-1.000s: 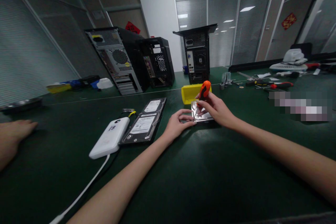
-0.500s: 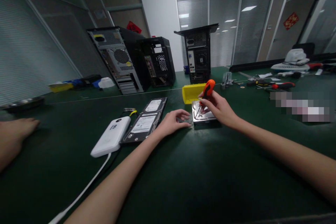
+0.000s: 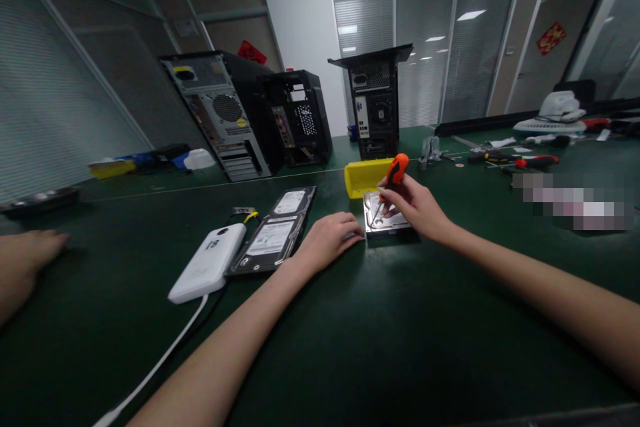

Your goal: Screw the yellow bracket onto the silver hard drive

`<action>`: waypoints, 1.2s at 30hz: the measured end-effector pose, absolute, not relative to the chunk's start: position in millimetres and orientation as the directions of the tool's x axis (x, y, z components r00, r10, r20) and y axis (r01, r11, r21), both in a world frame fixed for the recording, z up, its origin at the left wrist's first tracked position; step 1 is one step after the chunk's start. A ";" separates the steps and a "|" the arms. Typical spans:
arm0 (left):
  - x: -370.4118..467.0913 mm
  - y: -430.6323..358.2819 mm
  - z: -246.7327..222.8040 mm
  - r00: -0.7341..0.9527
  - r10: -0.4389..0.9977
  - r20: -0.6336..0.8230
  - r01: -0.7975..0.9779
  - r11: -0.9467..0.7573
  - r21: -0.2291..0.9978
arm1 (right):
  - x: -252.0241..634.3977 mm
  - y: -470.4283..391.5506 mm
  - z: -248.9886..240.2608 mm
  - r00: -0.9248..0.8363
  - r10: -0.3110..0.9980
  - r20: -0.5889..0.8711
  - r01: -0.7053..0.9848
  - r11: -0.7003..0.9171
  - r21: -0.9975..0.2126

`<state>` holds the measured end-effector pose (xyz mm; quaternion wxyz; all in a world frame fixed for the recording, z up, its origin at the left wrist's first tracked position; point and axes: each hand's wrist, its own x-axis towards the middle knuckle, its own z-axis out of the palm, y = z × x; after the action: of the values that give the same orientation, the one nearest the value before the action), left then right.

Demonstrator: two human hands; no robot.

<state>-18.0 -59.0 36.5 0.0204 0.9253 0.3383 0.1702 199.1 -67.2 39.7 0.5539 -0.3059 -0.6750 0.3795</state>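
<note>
A silver hard drive (image 3: 371, 208) lies on the green table, just in front of a yellow case (image 3: 361, 179). My right hand (image 3: 414, 203) holds an orange and black screwdriver (image 3: 398, 169) over it, with the shaft slanting down to the drive's top. At the drive's left edge is my left hand (image 3: 336, 236), its fingers curled together; whether anything is between the fingertips is hidden. Left of that hand lie two more hard drives (image 3: 271, 237), (image 3: 292, 201) end to end. A white power bank (image 3: 209, 263) with a white cable rests beside them.
Computer cases (image 3: 229, 107), (image 3: 301, 119), (image 3: 376, 107) stand at the back. Pliers (image 3: 537, 161) and other tools lie at the right, near a white device (image 3: 555, 113). Another person's hand (image 3: 40, 250) rests at the far left. A clear container (image 3: 431, 149) stands behind my right hand.
My left hand's fingers have curled inward and closed at the drive's left edge. The right hand keeps the screwdriver in nearly the same place. The whole view has shifted slightly.
</note>
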 end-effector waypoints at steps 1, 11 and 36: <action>-17.0 -59.1 35.7 0.683 0.654 0.324 0.628 -0.753 0.197 | 199.0 -67.3 39.4 -0.198 0.834 0.516 -0.006 0.525 -0.851; -5.7 -49.5 13.2 0.365 0.866 0.341 0.472 -0.488 0.734 | 196.9 -68.6 41.0 -0.096 0.816 0.570 -0.036 0.570 -0.821; -7.9 -49.4 15.3 0.452 0.854 0.258 0.457 -0.470 0.755 | 196.9 -65.8 34.7 -0.134 0.832 0.538 -0.024 0.540 -0.841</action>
<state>-7.9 -49.4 15.3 0.3076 0.7945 0.4126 0.3223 196.9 -65.8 34.7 0.5818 -0.3075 -0.6569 0.3679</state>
